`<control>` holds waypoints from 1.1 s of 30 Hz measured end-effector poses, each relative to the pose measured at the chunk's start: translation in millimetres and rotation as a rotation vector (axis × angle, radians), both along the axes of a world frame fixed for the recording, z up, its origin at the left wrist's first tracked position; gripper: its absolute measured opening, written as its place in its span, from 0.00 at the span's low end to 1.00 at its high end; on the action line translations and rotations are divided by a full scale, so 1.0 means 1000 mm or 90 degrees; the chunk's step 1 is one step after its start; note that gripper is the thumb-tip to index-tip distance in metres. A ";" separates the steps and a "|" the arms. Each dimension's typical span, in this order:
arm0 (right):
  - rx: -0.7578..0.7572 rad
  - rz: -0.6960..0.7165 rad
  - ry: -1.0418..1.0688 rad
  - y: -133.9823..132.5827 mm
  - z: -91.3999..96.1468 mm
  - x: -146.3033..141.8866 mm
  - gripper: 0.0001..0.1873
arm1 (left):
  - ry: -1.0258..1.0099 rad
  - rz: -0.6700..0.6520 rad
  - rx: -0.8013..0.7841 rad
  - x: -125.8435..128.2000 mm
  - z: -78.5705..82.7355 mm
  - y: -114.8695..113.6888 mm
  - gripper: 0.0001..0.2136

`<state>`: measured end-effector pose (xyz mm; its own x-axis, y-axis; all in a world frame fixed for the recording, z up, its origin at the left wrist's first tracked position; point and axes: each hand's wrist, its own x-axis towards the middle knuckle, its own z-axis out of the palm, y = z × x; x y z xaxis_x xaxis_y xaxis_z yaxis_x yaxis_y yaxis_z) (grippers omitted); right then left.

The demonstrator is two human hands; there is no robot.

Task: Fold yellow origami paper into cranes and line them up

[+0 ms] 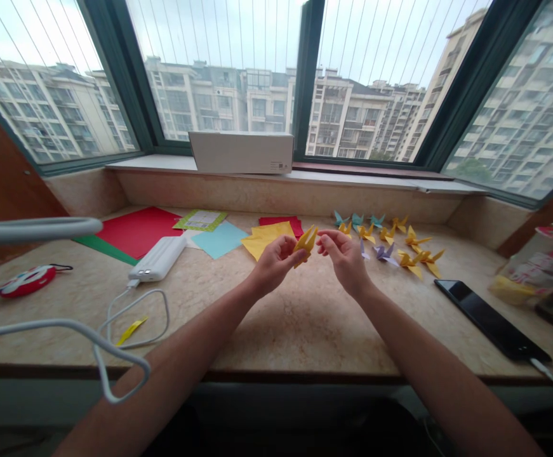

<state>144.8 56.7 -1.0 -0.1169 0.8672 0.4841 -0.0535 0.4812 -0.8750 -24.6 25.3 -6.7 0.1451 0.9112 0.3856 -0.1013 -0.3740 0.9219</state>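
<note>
My left hand pinches a folded piece of yellow paper between thumb and fingers, holding it up above the counter. Its narrow points stick upward, like a partly shaped paper crane. My right hand is close by on the right, fingers curled in and fingertips at the paper's upper right edge. Whether they grip a tip of it I cannot make out. Behind the left hand lie yellow paper sheets and red sheets. Beyond the right hand stand several finished paper cranes, among them yellow ones, teal ones and purple ones.
A light blue sheet, large red paper and a white power bank with a looping cable lie left. A red-and-white object sits farther left. To the right are a phone and a clear plastic cup.
</note>
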 end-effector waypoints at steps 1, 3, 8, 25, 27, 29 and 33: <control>0.002 0.007 0.002 0.001 0.001 0.002 0.15 | 0.001 -0.004 -0.007 -0.001 0.000 0.000 0.15; -0.004 0.030 0.003 0.003 0.002 0.003 0.16 | 0.012 -0.009 -0.015 -0.002 0.000 0.000 0.16; -0.035 0.073 0.017 0.004 -0.002 0.002 0.14 | 0.063 0.003 -0.027 -0.002 0.004 -0.003 0.15; -0.069 0.124 0.079 0.000 -0.003 -0.003 0.10 | 0.092 -0.008 -0.002 0.005 0.006 -0.008 0.18; -0.075 0.129 0.096 0.001 -0.004 -0.003 0.10 | 0.097 -0.001 0.013 0.004 0.006 -0.007 0.17; -0.080 0.129 0.100 0.002 -0.004 -0.002 0.11 | 0.116 0.020 0.030 0.004 0.005 -0.007 0.16; -0.105 0.138 0.103 0.002 -0.004 -0.002 0.14 | 0.179 0.084 0.058 0.002 0.005 -0.008 0.15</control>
<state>143.2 59.2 -4.9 -0.2397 0.8989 0.3668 -0.2843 0.2962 -0.9118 -22.2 17.0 -1.9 0.1397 0.8929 0.4281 0.2071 -0.4491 0.8691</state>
